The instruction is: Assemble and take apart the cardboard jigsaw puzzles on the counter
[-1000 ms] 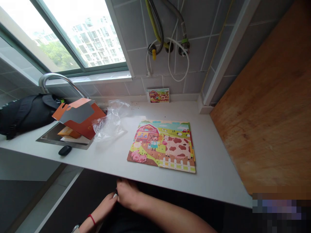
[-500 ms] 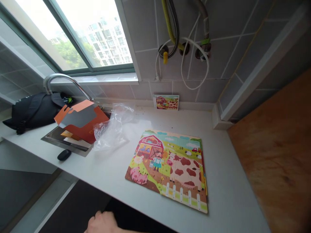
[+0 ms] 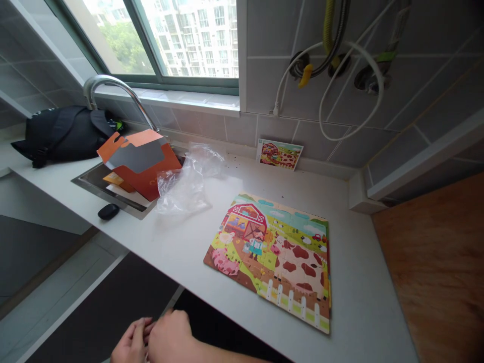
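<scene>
A finished farm jigsaw puzzle [image 3: 272, 257] with a red barn, a cow and a pig lies flat on the white counter [image 3: 181, 242]. A small picture card [image 3: 279, 154] of the same scene leans against the tiled wall behind it. My left hand [image 3: 130, 345] and my right hand [image 3: 170, 338] are low at the bottom edge, below and in front of the counter. They are pressed together with fingers curled. What lies between them is hidden. Neither hand touches the puzzle.
A crumpled clear plastic bag [image 3: 187, 181] lies left of the puzzle. An orange box [image 3: 139, 161] rests in the sink [image 3: 91, 182] under a curved tap [image 3: 113, 85]. Also here: a black bag [image 3: 64, 133], a small black object [image 3: 108, 211], a wooden board [image 3: 434, 262], and wall hoses [image 3: 333, 40].
The view has swung up and to the left, so the puzzle now sits lower and more to the right. My hands left the frame almost wholly, then came back at the bottom, still together.
</scene>
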Action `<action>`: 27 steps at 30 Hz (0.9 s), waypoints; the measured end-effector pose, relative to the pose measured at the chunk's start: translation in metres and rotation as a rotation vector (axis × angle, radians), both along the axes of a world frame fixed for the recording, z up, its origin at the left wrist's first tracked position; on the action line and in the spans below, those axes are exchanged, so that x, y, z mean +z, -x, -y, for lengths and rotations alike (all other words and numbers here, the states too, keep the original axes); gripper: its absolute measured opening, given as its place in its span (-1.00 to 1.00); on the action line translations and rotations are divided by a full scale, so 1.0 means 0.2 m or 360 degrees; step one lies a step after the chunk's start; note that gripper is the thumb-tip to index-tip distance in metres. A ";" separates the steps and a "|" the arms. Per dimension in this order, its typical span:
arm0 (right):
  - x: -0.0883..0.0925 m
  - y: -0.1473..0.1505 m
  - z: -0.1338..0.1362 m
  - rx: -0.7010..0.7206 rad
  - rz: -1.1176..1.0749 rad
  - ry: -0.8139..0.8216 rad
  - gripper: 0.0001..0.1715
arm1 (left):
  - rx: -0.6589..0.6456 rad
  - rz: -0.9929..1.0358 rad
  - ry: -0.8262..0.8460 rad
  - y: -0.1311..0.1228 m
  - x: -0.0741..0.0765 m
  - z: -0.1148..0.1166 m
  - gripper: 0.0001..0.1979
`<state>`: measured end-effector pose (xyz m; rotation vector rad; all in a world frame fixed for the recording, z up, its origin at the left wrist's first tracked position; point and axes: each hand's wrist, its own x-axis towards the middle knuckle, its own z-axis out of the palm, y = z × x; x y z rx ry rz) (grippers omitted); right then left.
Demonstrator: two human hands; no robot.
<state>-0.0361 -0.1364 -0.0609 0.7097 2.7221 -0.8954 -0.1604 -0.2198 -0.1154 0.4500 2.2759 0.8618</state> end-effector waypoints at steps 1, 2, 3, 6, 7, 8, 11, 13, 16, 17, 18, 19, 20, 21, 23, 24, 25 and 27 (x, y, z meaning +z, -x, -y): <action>-0.01 0.00 0.00 0.0025 -0.0020 -0.0027 -0.60 | 0.0075 0.0013 -0.0015 0.01 -0.01 -0.03 -0.62; -0.03 0.00 -0.01 0.0045 -0.0051 -0.0053 -0.67 | 0.0183 0.0035 -0.0047 0.01 -0.02 -0.05 -0.61; -0.04 0.01 -0.02 0.0058 -0.0082 -0.0077 -0.73 | 0.0306 0.0083 -0.0097 0.02 -0.03 -0.07 -0.62; -0.06 0.01 -0.06 0.0064 -0.0150 -0.0101 -0.87 | 0.0623 0.0416 -0.0262 0.05 -0.07 -0.11 -0.69; -0.05 0.01 -0.08 0.0076 -0.0157 -0.0088 -0.89 | 0.0673 0.0564 -0.0304 0.06 -0.07 -0.11 -0.71; -0.05 0.01 -0.09 0.0098 -0.0151 -0.0069 -0.91 | 0.0705 0.0691 -0.0342 0.06 -0.07 -0.11 -0.72; -0.02 0.00 -0.11 0.0205 -0.0100 -0.0030 -0.91 | 0.0806 0.0887 -0.0483 0.09 -0.06 -0.11 -0.68; 0.00 -0.02 -0.11 0.0300 -0.0063 -0.0042 -0.88 | 0.0850 0.0929 -0.0599 0.09 -0.07 -0.12 -0.64; 0.02 -0.03 -0.11 0.0401 -0.0045 -0.0019 -0.80 | 0.0802 0.0964 -0.0666 0.05 -0.12 -0.19 -0.57; 0.03 -0.03 -0.11 0.0413 -0.0037 -0.0005 -0.76 | 0.0761 0.0979 -0.0663 0.03 -0.14 -0.23 -0.55; 0.04 -0.03 -0.11 0.0411 -0.0015 0.0008 -0.74 | 0.0715 0.0991 -0.0668 0.00 -0.16 -0.28 -0.53; 0.04 -0.03 -0.11 0.0407 0.0028 0.0020 -0.73 | 0.0666 0.1008 -0.0682 -0.04 -0.17 -0.33 -0.51; 0.05 -0.03 -0.10 0.0403 0.0093 0.0032 -0.76 | 0.0632 0.0997 -0.0728 -0.07 -0.18 -0.38 -0.50; 0.06 -0.04 -0.10 0.0393 0.0170 0.0037 -0.78 | 0.0590 0.0982 -0.0764 -0.10 -0.17 -0.43 -0.49; 0.10 -0.07 -0.08 0.0345 0.0272 0.0014 -0.79 | 0.0501 0.0907 -0.0751 -0.14 -0.13 -0.49 -0.50; 0.13 -0.10 -0.07 0.0301 0.0269 -0.0020 -0.77 | 0.0397 0.0825 -0.0731 -0.14 -0.10 -0.49 -0.52; 0.16 -0.15 -0.05 0.0232 0.0213 -0.0080 -0.74 | 0.0247 0.0700 -0.0728 -0.13 -0.06 -0.48 -0.55; 0.26 -0.29 0.00 0.0026 -0.0075 -0.0198 -0.66 | -0.0396 0.0359 -0.0839 -0.09 0.05 -0.40 -0.63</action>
